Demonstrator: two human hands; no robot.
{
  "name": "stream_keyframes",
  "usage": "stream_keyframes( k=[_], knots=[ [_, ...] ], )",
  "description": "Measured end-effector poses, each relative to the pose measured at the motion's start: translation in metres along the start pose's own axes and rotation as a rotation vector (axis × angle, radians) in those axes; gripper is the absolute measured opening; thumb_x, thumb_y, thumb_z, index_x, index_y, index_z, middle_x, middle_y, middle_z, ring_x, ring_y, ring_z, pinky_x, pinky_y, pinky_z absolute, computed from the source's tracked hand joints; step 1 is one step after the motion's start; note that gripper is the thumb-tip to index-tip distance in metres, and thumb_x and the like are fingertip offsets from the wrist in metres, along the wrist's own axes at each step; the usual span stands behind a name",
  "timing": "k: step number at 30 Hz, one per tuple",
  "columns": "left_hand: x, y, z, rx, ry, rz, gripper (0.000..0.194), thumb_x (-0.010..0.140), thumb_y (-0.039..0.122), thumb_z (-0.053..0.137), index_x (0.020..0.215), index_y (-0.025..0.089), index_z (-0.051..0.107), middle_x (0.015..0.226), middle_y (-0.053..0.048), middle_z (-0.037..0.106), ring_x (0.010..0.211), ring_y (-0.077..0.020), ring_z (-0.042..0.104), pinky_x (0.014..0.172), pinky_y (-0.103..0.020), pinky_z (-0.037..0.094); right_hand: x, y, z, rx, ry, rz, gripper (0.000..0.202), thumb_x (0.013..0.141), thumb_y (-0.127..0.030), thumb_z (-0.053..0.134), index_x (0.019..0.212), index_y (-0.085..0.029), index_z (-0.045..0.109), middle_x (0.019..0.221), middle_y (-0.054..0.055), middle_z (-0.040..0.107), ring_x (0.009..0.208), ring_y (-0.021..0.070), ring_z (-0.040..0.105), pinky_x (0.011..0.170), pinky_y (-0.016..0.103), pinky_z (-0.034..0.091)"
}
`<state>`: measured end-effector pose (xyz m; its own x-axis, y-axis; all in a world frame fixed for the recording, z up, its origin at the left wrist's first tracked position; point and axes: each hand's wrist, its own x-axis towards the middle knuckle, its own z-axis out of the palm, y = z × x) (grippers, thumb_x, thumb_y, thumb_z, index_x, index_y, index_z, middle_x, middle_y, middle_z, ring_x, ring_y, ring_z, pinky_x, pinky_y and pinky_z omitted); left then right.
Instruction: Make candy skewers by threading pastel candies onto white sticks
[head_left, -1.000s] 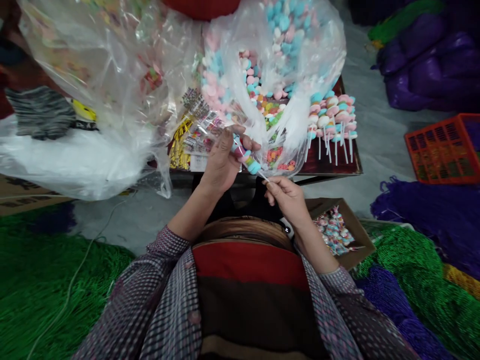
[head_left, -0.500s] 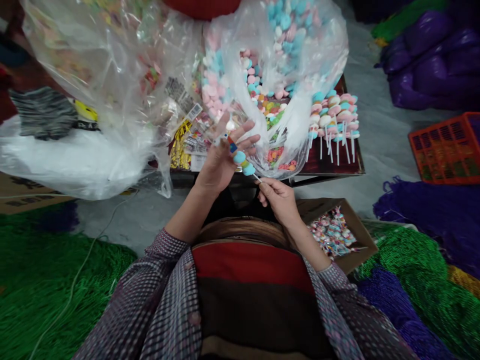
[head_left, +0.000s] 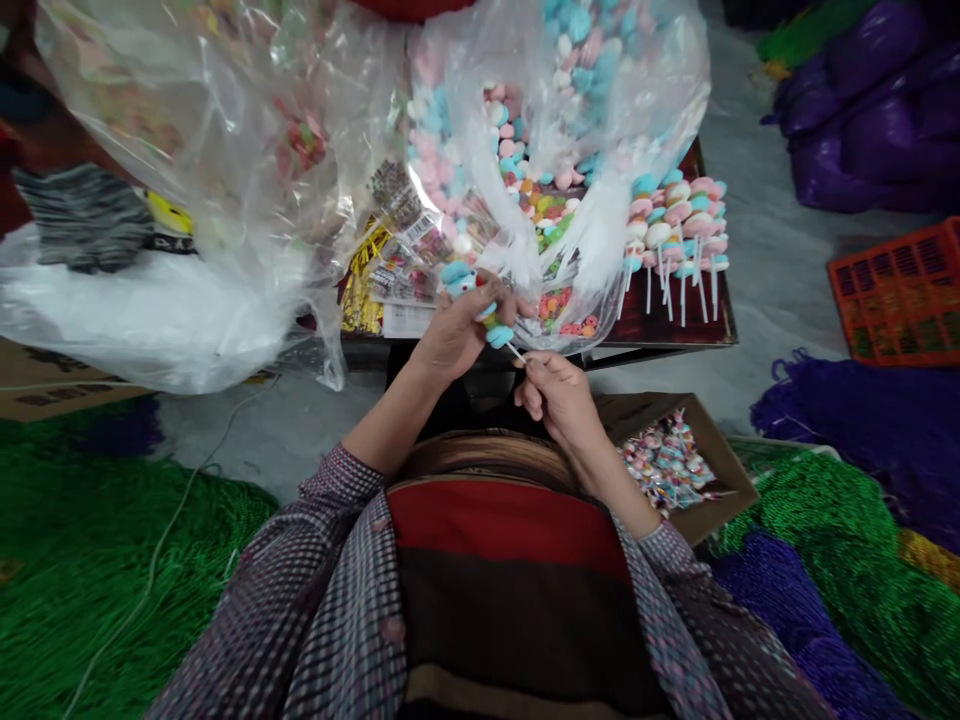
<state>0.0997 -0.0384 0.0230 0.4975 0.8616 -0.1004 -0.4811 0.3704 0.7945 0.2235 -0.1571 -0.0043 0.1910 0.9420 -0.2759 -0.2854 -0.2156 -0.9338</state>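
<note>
Between my hands is a candy skewer [head_left: 499, 336], with blue, white and yellowish sweets threaded on a white stick. My left hand [head_left: 459, 328] is closed around its upper part; blue and white sweets show above the fingers. My right hand [head_left: 556, 388] pinches the lower end of the stick. Behind them on the table stands an open clear bag [head_left: 592, 300] of pink, blue and white sweets, with ring-shaped gummies near its front. Several finished-looking candy skewers [head_left: 679, 225] lie at the table's right end. Printed wrappers [head_left: 409, 250] lie beyond my left hand.
A cardboard box [head_left: 727, 450] of wrapped sweets stands by my right elbow. Large clear bags [head_left: 225, 150] and gold twist ties [head_left: 366, 290] occupy the left. An orange crate [head_left: 896, 300], purple bags [head_left: 862, 110] and green cord piles [head_left: 840, 540] lie around the floor.
My left hand, with fingers spread beside the skewer before, has closed around the upper sweets. My right hand still pinches the stick. The view has shifted slightly.
</note>
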Motion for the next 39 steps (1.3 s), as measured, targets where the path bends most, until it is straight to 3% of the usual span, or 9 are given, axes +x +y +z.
stream_keyframes(
  k=[4,9,11,16,19,25,29,33,39],
  knots=[
    [-0.003,0.005,-0.008,0.023,-0.114,-0.025,0.055,0.065,0.060,0.088,0.101,0.023,0.069,0.090,-0.005,0.077,0.108,-0.0263,0.074,0.093,-0.038,0.058,0.005,0.003,0.004,0.192,-0.043,0.063,0.035,0.077,-0.053,0.080,0.084,-0.021,0.067,0.039,-0.014,0.045,0.033,0.0045,0.034,0.053,0.024,0.048],
    [-0.007,0.032,-0.017,-0.039,-0.109,0.118,0.084,0.054,0.071,0.088,0.125,0.032,0.064,0.125,-0.007,0.074,0.121,-0.0284,0.070,0.092,-0.037,0.059,0.009,0.007,0.000,0.174,-0.030,0.043,0.035,0.076,-0.052,0.082,0.083,-0.021,0.068,0.041,-0.013,0.048,0.035,0.0045,0.037,0.056,0.024,0.048],
    [-0.008,0.043,-0.015,-0.028,-0.066,0.179,0.077,0.058,0.073,0.085,0.120,0.031,0.066,0.122,-0.005,0.075,0.119,-0.0285,0.071,0.092,-0.037,0.059,0.009,0.008,-0.002,0.121,-0.010,0.017,0.035,0.078,-0.054,0.080,0.083,-0.021,0.069,0.042,-0.013,0.048,0.036,0.0050,0.037,0.057,0.025,0.048],
    [-0.003,0.040,-0.005,0.067,0.127,0.123,0.030,0.085,0.053,0.074,0.094,0.025,0.071,0.069,0.000,0.067,0.089,-0.0211,0.076,0.083,-0.033,0.060,0.006,0.010,-0.007,-0.040,0.054,-0.089,0.034,0.084,-0.055,0.074,0.087,-0.022,0.070,0.045,-0.012,0.051,0.040,0.0053,0.042,0.055,0.023,0.045],
    [0.000,0.028,-0.003,0.035,0.124,0.084,0.026,0.092,0.051,0.066,0.092,0.025,0.071,0.060,0.003,0.058,0.072,-0.0156,0.073,0.080,-0.032,0.060,0.002,0.006,-0.007,0.035,0.003,-0.027,0.035,0.084,-0.057,0.073,0.085,-0.022,0.067,0.040,-0.014,0.043,0.035,0.0056,0.037,0.053,0.024,0.045],
    [0.002,0.026,-0.003,0.018,0.025,-0.063,0.028,0.089,0.053,0.070,0.093,0.025,0.070,0.053,0.005,0.052,0.068,-0.0180,0.072,0.076,-0.036,0.062,-0.002,-0.001,-0.001,0.247,-0.207,0.219,0.041,0.078,-0.060,0.077,0.079,-0.023,0.061,0.037,-0.017,0.033,0.030,0.0045,0.025,0.049,0.024,0.048],
    [0.000,0.023,0.000,0.037,-0.092,-0.079,0.029,0.082,0.048,0.080,0.080,0.022,0.065,0.054,0.004,0.055,0.076,-0.0205,0.075,0.081,-0.038,0.062,0.001,0.002,0.002,0.282,-0.256,0.243,0.041,0.078,-0.059,0.078,0.080,-0.022,0.061,0.038,-0.017,0.033,0.031,0.0041,0.025,0.049,0.023,0.048],
    [-0.002,0.012,0.002,0.049,-0.135,-0.079,0.034,0.076,0.044,0.086,0.076,0.020,0.063,0.061,0.002,0.063,0.086,-0.0215,0.076,0.087,-0.038,0.061,0.003,0.004,0.003,0.230,-0.163,0.165,0.041,0.079,-0.060,0.077,0.087,-0.022,0.063,0.041,-0.016,0.037,0.033,0.0045,0.030,0.052,0.024,0.048],
    [-0.002,0.018,0.002,-0.018,-0.024,-0.039,0.052,0.076,0.056,0.082,0.117,0.027,0.068,0.101,-0.005,0.077,0.113,-0.0254,0.073,0.092,-0.037,0.059,0.000,0.002,-0.009,-0.015,0.011,-0.059,0.033,0.081,-0.054,0.076,0.088,-0.022,0.068,0.046,-0.013,0.048,0.040,0.0060,0.042,0.060,0.026,0.050]
  ],
)
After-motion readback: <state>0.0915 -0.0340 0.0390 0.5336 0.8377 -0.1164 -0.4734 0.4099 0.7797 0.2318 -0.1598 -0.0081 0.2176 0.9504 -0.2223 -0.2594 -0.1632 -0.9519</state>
